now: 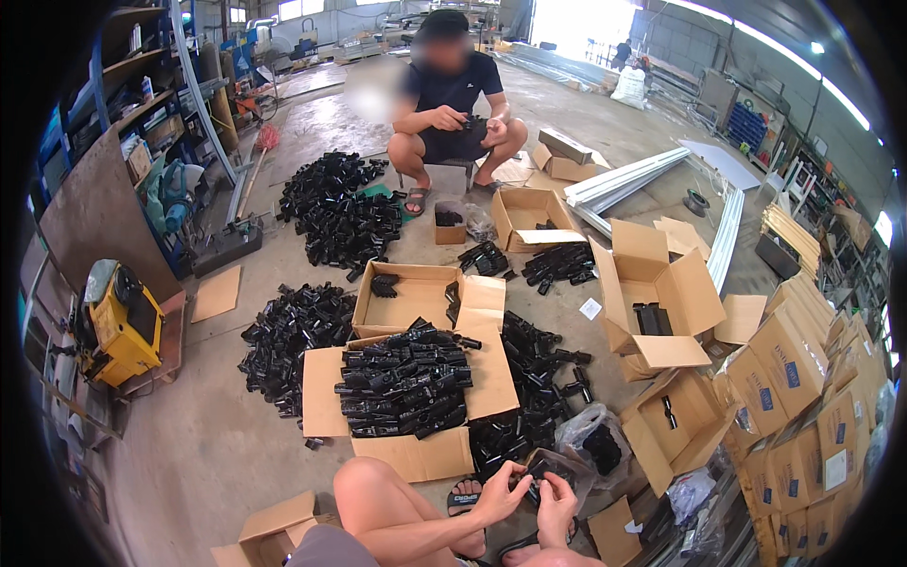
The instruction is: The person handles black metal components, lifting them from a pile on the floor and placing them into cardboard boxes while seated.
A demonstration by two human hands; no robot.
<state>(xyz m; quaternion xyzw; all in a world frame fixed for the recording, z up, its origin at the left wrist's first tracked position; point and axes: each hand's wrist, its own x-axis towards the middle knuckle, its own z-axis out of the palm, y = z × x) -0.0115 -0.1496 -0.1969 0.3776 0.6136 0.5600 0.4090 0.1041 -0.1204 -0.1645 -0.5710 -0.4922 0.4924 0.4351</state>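
Observation:
Low in the picture, my left hand (pixel 503 491) and my right hand (pixel 556 503) are close together, fingers pinched. Between them is a small black part (pixel 533 491), partly covered by the fingertips; its exact kind is too small to tell. Just beyond the hands sits a clear plastic bag (pixel 588 437) with small black pieces inside. A carton heaped with black tubular plastic fittings (pixel 406 378) stands ahead to the left, its flaps spread out. More black fittings (pixel 515 430) lie piled on the floor between that carton and the bag.
Across from me a seated person (pixel 458 104) handles a black part. Large piles of black fittings (pixel 340 213) lie on the floor. Open cartons (pixel 675 425) stand at the right, beside stacked boxes (pixel 779 378). A yellow machine (pixel 123 326) is at the left.

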